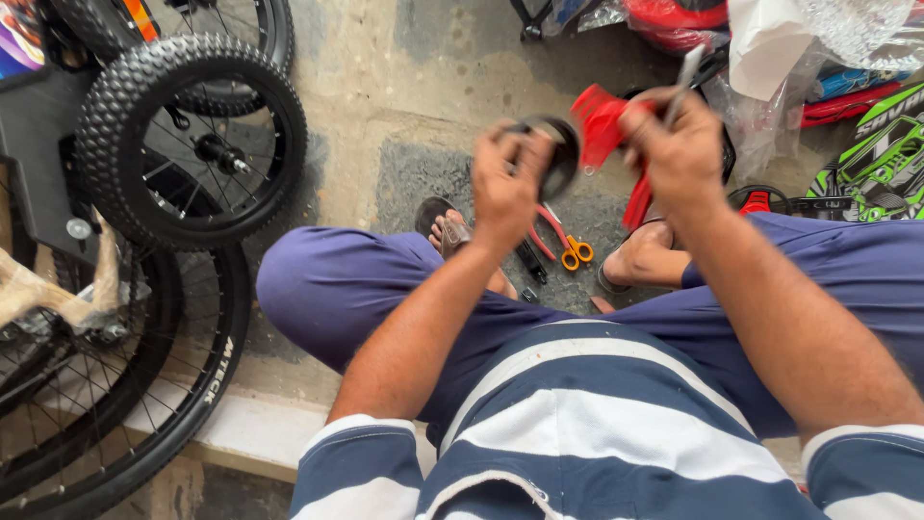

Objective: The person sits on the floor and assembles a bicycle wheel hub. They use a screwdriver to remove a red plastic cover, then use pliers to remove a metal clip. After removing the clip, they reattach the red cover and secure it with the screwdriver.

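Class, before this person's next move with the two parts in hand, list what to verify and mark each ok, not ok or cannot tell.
1. Left hand grips the round black part: ok.
2. Right hand holds the red part: ok.
3. Grey tool in right hand: ok; its kind, cannot tell.
4. The two parts joined: cannot tell.
5. Scissors lie on the floor between the feet, within reach: ok.
6. Small wheel apart from the hands: ok.

Both bare forearms reach forward from striped short sleeves and rise above the knees. The left hand (505, 188) is curled shut, knuckles toward the camera, fingers wrapped tight. The right hand (679, 144), just beside it and a little higher, is also closed, thumb and fingers pinched together, wrist bent inward.
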